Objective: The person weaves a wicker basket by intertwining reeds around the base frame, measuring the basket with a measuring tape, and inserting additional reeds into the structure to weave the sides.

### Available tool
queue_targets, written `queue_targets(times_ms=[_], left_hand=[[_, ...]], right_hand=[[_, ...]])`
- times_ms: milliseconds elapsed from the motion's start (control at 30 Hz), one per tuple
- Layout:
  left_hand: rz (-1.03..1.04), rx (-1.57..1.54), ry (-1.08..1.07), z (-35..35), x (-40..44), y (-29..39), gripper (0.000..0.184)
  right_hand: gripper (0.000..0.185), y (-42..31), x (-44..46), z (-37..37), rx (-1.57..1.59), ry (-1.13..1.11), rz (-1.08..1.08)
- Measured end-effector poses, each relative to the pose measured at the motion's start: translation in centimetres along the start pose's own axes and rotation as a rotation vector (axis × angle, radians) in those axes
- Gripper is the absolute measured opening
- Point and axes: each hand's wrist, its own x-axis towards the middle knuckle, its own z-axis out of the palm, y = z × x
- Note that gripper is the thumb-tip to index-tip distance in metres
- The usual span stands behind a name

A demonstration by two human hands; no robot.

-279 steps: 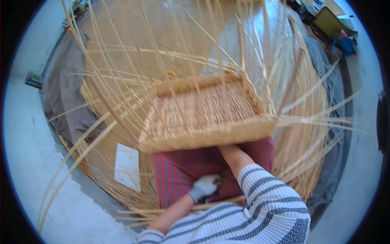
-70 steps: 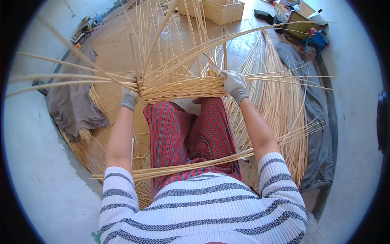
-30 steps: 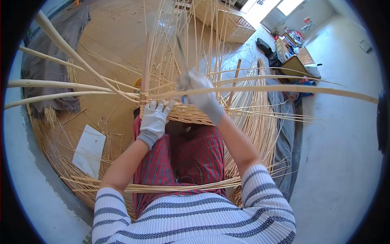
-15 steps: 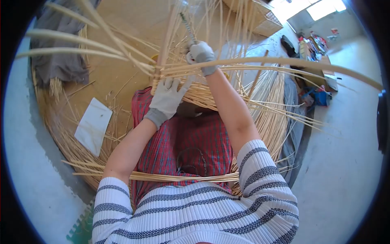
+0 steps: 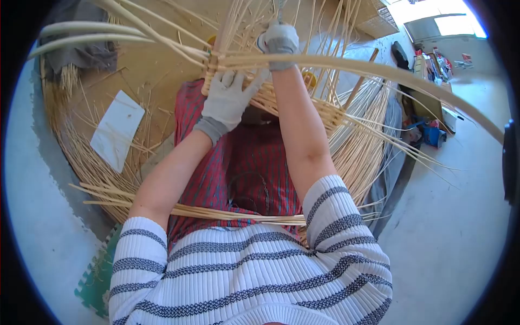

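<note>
A partly woven wicker basket (image 5: pixel 265 98) lies across my lap, with upright rods rising from its far side. My left hand (image 5: pixel 227 100), in a white work glove with a grey cuff, rests on its near wall near the left corner, fingers spread and stretched out. My right hand (image 5: pixel 281 44), gloved the same way, is closed around a ribbed metal rod (image 5: pixel 280 10) above the weave; the rod's lower part is hidden by the hand. Long loose wicker rods (image 5: pixel 374 66) stick out to both sides from the left corner, passing close to my right wrist.
A big bundle of wicker rods (image 5: pixel 363 142) lies at the right. More rods (image 5: pixel 227 214) cross my lap. A white sheet (image 5: pixel 118 130) lies on the left among scraps. Dark cloth (image 5: pixel 81 57) covers another bundle at the far left. A blue item (image 5: pixel 431 134) stands at the right.
My right hand has moved up and slightly right with the metal rod, which has turned from leaning left to nearly upright. The left hand stays on the basket wall. The whole view has shifted a little.
</note>
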Motion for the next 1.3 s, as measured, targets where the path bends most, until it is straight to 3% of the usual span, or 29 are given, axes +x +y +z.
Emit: queue_targets(times_ms=[67, 100, 167, 200, 233, 300, 333, 367, 433, 500, 567, 600, 667, 700, 733, 767, 800, 867, 933, 1000, 1133, 1233, 1300], left_hand=[[-0.015, 0.061, 0.009, 0.0, -0.2, 0.0, 0.062], [-0.026, 0.057, 0.001, 0.1, -0.3, 0.2, 0.062], [-0.045, 0.104, -0.009, -0.1, 0.0, 0.5, 0.062], [-0.03, 0.138, 0.086, 0.3, -0.2, 0.4, 0.062], [-0.012, 0.147, 0.1, 0.3, -0.1, 0.8, 0.062], [-0.05, -0.038, -0.016, -0.6, -0.4, 0.5, 0.062], [-0.029, -0.011, -0.007, -1.4, -0.8, 0.0, 0.062], [-0.034, -0.115, -0.045, -2.2, -1.2, -0.3, 0.06], [-0.017, -0.21, -0.075, -1.8, -2.1, -2.5, 0.058], [-0.188, -0.885, 0.25, -0.3, -4.0, -6.1, 0.054], [-0.259, -0.986, 0.314, -3.9, -4.3, -5.3, 0.05], [-0.348, -1.096, 0.391, -6.5, -3.7, -4.5, 0.047], [-0.019, -0.366, 0.729, -12.4, 0.4, 0.8, 0.041], [-0.004, -0.37, 0.728, -13.7, 1.8, 2.0, 0.041], [-0.039, -0.61, 0.475, -14.7, 3.2, 3.0, 0.038], [-0.073, -0.832, 0.207, -15.7, 3.9, 3.8, 0.035], [-0.054, -0.824, 0.199, -16.8, 4.2, 4.1, 0.035], [-0.335, -1.211, 0.594, -18.9, 5.3, 4.0, 0.03], [-0.446, -1.377, 0.638, -20.0, 3.0, 4.0, 0.018], [-0.284, -1.501, 0.683, -18.7, -0.9, 4.3, 0.012], [-0.212, -1.243, 0.746, -16.4, -7.3, 7.0, 0.017], [-0.198, -1.167, 0.543, -14.8, -10.8, 7.3, 0.017], [-0.264, -1.09, 0.404, -13.4, -11.2, 6.9, 0.015]], right_hand=[[0.025, -1.0, -0.4, -1.6, 0.11, 0.026, 0.122], [0.025, -0.8, -0.2, 0.1, 0.111, 0.013, 0.114], [0.026, 0.3, 2.3, 4.7, 0.221, -0.114, 0.323], [0.027, 1.4, 3.6, 9.7, 0.187, -0.107, 0.27], [0.027, 1.3, 3.2, 7.6, 0.189, -0.086, 0.281], [0.027, -0.3, 1.0, 1.2, 0.148, -0.088, 0.041], [0.022, 0.5, 0.5, 0.5, 0.63, -0.114, 0.149], [0.022, 1.3, -0.3, -0.7, 0.643, -0.08, 0.159], [0.023, 3.2, -3.7, -3.5, 1.067, 0.133, 0.259], [0.026, 5.7, -10.1, -9.3, 1.438, 0.042, 0.042], [0.04, 7.7, -16.9, -12.9, 1.475, -0.076, 0.367], [0.042, 9.3, -19.0, -10.1, 1.47, -0.053, 0.443], [0.044, 10.5, -23.3, -4.3, 1.467, -0.02, 0.54], [0.045, 10.4, -24.0, -3.2, 1.526, 0.089, 0.622], [0.046, 10.6, -24.2, -2.5, 1.584, 0.199, 0.695], [0.046, 11.1, -24.2, -2.2, 1.59, 0.214, 0.694], [0.045, 11.5, -24.1, -1.9, 1.581, 0.137, 0.774], [0.044, 11.9, -23.3, -1.1, 1.506, 0.114, 0.922], [0.045, 11.4, -22.8, -1.4, 1.497, 0.156, 0.938], [0.047, 11.2, -22.9, -0.2, 1.392, 0.114, 1.0], [0.046, 9.9, -23.5, 0.3, 1.119, 0.126, 0.971], [0.046, 8.9, -24.1, 1.5, 0.875, 0.162, 1.0], [0.046, 8.4, -24.0, 0.1, 0.945, 0.13, 0.996]])
